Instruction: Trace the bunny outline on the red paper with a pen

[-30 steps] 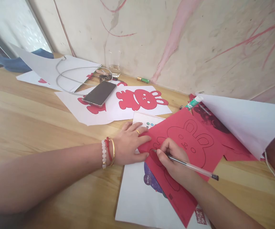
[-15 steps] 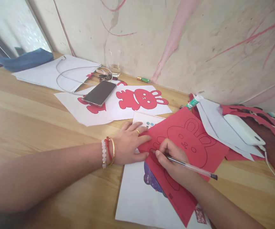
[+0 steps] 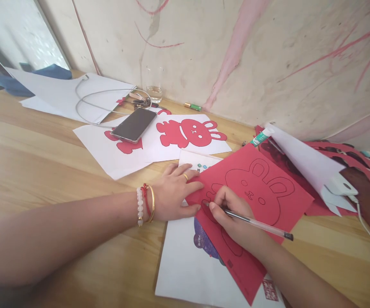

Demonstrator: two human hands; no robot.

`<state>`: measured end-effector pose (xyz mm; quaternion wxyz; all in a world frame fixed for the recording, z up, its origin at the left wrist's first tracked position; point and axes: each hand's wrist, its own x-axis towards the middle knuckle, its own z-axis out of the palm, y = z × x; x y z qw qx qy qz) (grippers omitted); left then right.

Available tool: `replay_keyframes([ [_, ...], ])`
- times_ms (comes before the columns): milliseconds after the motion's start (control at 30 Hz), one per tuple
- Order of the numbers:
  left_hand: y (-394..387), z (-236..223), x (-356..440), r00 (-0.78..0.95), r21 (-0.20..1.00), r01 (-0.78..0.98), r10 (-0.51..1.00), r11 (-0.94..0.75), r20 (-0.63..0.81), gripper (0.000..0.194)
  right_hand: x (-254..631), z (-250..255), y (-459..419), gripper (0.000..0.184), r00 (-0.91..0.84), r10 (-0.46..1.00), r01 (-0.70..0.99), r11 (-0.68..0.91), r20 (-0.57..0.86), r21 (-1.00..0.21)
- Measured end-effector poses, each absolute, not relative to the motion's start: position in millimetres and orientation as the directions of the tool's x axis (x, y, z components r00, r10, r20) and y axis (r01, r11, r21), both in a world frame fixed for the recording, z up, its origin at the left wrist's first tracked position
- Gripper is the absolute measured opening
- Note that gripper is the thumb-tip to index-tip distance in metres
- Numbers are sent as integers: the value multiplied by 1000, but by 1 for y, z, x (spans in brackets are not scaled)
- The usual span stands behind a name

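A sheet of red paper carries a black outline drawing of a rabbit and lies at a slant over a white printed sheet or booklet. My left hand rests flat on the red paper's left edge, fingers spread and holding nothing. Pinched in my right hand is a clear-barrelled pen with a dark end cap. Its tip touches the red paper beside the rabbit's outline, close to my left fingertips. Part of the drawing is hidden under my right hand.
Behind my hands lie red rabbit cutouts on white paper, with a phone partly over one. White sheets, a cable, keys and a glass sit farther back. At right are a glue stick, a white power bank and red scraps.
Loose white sheets at the back left and right have lifted and curled, the right one over the power bank. The red paper's right corner has shifted slightly outward. Both hands stay nearly still.
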<state>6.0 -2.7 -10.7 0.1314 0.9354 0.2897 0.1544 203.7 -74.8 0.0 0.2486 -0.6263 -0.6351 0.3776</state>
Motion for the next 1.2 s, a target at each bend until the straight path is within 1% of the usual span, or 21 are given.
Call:
replay_keyframes([
  [167, -3, -10, 7, 783, 332, 510, 588, -794, 202, 40, 203, -4, -74, 25, -72, 989, 580, -63, -128, -812],
  [300, -3, -9, 7, 783, 336, 511, 590, -791, 197, 40, 198, 2, -74, 25, -46, 989, 584, -85, -138, -807],
  [533, -3, -11, 8, 781, 338, 511, 591, -790, 203, 40, 204, -1, -74, 24, -109, 985, 586, -48, -137, -809],
  [667, -3, -12, 6, 781, 341, 510, 592, -789, 201, 40, 206, -6, -74, 24, -74, 993, 585, -33, -94, -810],
  [767, -3, -12, 6, 784, 339, 506, 586, -794, 203, 40, 204, -5, -74, 24, -50, 995, 599, -41, -88, -800],
  [1033, -3, -12, 7, 782, 329, 507, 586, -796, 213, 40, 204, -3, -73, 24, -104, 989, 595, -20, -101, -803],
  [1200, -3, -12, 6, 782, 330, 512, 590, -793, 203, 42, 203, -5, -73, 24, -62, 994, 592, -33, -87, -805],
])
